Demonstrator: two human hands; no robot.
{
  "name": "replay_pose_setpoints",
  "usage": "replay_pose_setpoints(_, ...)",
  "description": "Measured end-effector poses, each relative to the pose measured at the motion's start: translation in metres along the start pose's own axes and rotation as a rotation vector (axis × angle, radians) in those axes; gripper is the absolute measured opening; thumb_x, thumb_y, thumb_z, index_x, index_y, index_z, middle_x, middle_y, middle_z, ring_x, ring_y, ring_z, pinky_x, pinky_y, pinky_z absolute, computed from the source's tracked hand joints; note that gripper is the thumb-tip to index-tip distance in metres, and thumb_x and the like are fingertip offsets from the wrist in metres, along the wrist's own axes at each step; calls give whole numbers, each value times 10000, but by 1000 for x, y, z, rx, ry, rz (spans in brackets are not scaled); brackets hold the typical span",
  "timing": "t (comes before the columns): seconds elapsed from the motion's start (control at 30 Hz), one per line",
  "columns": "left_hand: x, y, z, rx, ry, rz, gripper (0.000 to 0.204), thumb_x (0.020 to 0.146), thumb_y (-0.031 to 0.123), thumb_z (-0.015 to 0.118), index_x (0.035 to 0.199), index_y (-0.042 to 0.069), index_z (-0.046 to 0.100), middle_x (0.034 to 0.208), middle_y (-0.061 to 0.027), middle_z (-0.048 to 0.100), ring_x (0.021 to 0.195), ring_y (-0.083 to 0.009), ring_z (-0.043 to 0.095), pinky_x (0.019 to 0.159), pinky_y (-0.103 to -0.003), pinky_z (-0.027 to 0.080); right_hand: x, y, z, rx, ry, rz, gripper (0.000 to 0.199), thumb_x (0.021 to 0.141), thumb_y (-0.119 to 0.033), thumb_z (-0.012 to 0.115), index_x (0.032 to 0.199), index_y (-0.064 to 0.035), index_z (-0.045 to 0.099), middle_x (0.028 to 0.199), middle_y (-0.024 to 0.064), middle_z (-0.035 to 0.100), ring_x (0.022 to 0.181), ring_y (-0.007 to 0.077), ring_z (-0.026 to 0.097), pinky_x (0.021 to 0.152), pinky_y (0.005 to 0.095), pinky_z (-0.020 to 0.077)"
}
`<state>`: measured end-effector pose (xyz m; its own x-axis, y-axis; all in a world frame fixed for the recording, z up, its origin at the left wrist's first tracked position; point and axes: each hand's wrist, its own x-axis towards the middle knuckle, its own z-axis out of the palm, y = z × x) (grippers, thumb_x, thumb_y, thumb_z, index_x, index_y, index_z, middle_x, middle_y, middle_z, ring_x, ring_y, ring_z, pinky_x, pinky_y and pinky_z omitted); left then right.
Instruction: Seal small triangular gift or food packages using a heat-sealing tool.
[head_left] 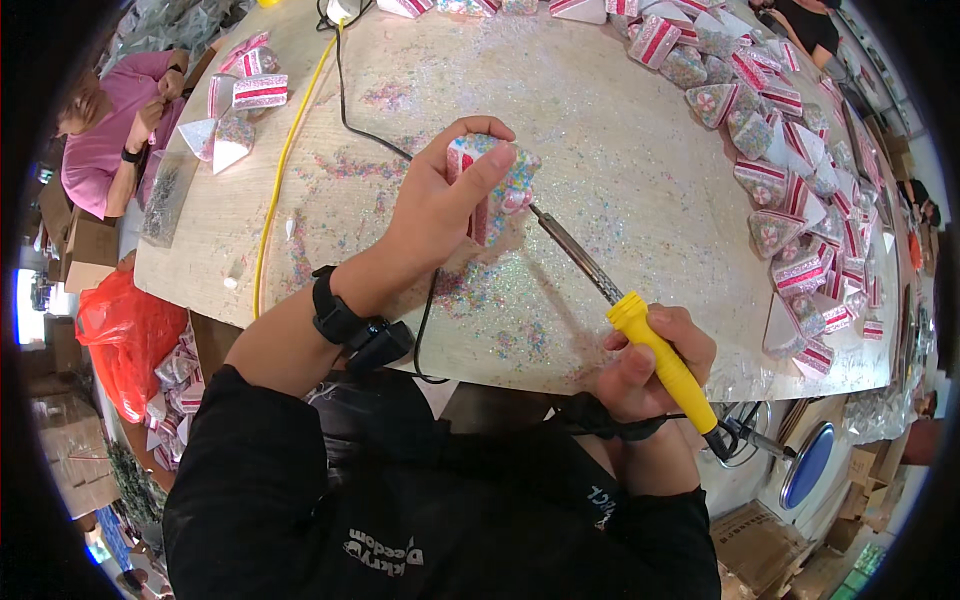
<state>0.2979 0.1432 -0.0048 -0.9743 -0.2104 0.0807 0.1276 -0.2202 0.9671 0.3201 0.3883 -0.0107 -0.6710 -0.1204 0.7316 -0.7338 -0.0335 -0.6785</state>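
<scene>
My left hand (430,205) is closed around a toy cake slice (483,222) with multicoloured glitter, white sides and red stripes, held above the table. A pink bit shows at its right edge. Wrapped round the yellow handle of a soldering iron (655,355) are the fingers of my right hand (630,380). The iron's metal shaft slants up and left, and its dark tip is at the slice's pink bit; whether it touches, I cannot tell. My left palm and thumb cover part of the slice.
Loose glitter is scattered over the pale wooden table (600,130). Many similar cake slices (790,180) pile along the right side, with a small group (233,120) at the left. A yellow cable (290,170) and a black cord cross the table. A person in pink (120,120) sits at the left.
</scene>
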Motion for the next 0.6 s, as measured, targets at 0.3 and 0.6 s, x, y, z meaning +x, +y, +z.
replay_pose_setpoints(0.3, -2, 7, 0, 153, -82, -15, 346, 1031, 291, 549, 1257, 29, 528, 1004, -56, 667, 837, -87, 647, 729, -237, 525, 0, 0, -3, -21, -6, -33, 400, 975, -371, 605, 1159, -34, 492, 823, 119, 556, 508, 115, 518, 469, 200, 427)
replay_pose_setpoints(0.6, 3, -3, 6, -345, 22, -176, 419, 1031, 395, 509, 1202, 17, 563, 1001, -104, 671, 826, -174, 666, 733, -307, 558, 1, 2, -3, -93, 42, -96, 394, 988, -365, 581, 1175, -38, 467, 823, 125, 551, 521, 124, 519, 470, 213, 436)
